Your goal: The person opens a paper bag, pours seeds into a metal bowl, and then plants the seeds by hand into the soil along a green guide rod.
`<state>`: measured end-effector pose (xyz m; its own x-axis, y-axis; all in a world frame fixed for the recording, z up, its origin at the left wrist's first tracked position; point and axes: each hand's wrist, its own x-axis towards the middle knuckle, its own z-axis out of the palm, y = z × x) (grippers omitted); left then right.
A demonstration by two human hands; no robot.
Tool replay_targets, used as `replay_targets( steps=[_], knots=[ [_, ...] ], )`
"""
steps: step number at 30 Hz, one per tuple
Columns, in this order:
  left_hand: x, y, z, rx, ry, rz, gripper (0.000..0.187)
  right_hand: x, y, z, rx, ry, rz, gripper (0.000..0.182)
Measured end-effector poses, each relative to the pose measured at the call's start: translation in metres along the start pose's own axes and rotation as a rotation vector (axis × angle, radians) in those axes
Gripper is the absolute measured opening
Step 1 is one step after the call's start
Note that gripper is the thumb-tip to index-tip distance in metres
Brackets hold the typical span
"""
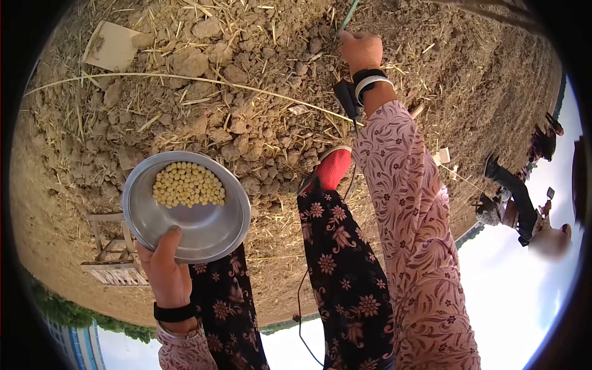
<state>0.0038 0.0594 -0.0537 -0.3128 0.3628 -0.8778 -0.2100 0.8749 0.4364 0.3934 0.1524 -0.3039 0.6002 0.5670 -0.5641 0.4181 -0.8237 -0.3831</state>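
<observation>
My left hand (168,274) grips a metal bowl (203,231) by its near rim, thumb inside and the other fingers hidden underneath. Inside the tilted bowl, pale yellow round beans (188,184), like soybeans, are gathered toward the far side. Farther out on the right, my right hand (361,50) is closed low over the cloddy soil (246,105). A thin green stick (349,15) reaches from its fingers past the top of the view; its lower end is hidden. A black strap and a white band circle the right wrist.
A long pale stalk (203,79) lies across the soil, strewn with straw. A cardboard piece (111,46) is at upper left and a small wooden stool (114,250) at left. My red shoe (333,168) stands between the hands. Other people (521,197) are at far right.
</observation>
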Motion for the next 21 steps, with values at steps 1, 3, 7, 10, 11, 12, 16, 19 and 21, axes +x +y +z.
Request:
replay_targets(
  steps=[1,3,7,10,11,12,16,19,21],
  knots=[
    [0.0,0.0,-0.001,-0.013,0.019,-0.01,0.038,0.008,-0.005,0.005,0.02,0.014,0.015,0.031],
    [0.0,-0.001,-0.002,-0.006,0.016,0.003,0.038,0.014,-0.007,0.014,0.005,-0.021,0.016,0.03],
    [-0.001,-0.006,-0.005,0.024,0.02,-0.012,0.039,-0.007,-0.006,0.016,-0.216,-0.125,-0.149,0.033],
    [-0.002,-0.007,0.0,0.02,-0.03,0.016,0.039,-0.053,-0.023,-0.006,-0.425,-0.679,-0.085,0.037],
    [-0.004,-0.007,0.001,0.027,-0.029,0.009,0.039,-0.065,-0.017,-0.01,-0.442,-0.849,-0.069,0.037],
    [-0.005,-0.006,0.003,0.014,-0.022,0.002,0.04,-0.079,-0.019,-0.022,-0.449,-0.804,-0.173,0.034],
    [-0.003,-0.006,0.004,0.004,-0.011,0.029,0.042,-0.127,-0.013,-0.054,-0.204,-0.608,-0.193,0.031],
    [-0.001,-0.008,0.002,0.009,0.031,0.046,0.043,-0.16,0.013,-0.04,-0.16,-0.795,-0.087,0.029],
    [0.0,-0.009,-0.001,0.014,0.014,0.053,0.043,-0.177,0.042,-0.01,-0.086,-0.672,-0.185,0.026]
  ],
)
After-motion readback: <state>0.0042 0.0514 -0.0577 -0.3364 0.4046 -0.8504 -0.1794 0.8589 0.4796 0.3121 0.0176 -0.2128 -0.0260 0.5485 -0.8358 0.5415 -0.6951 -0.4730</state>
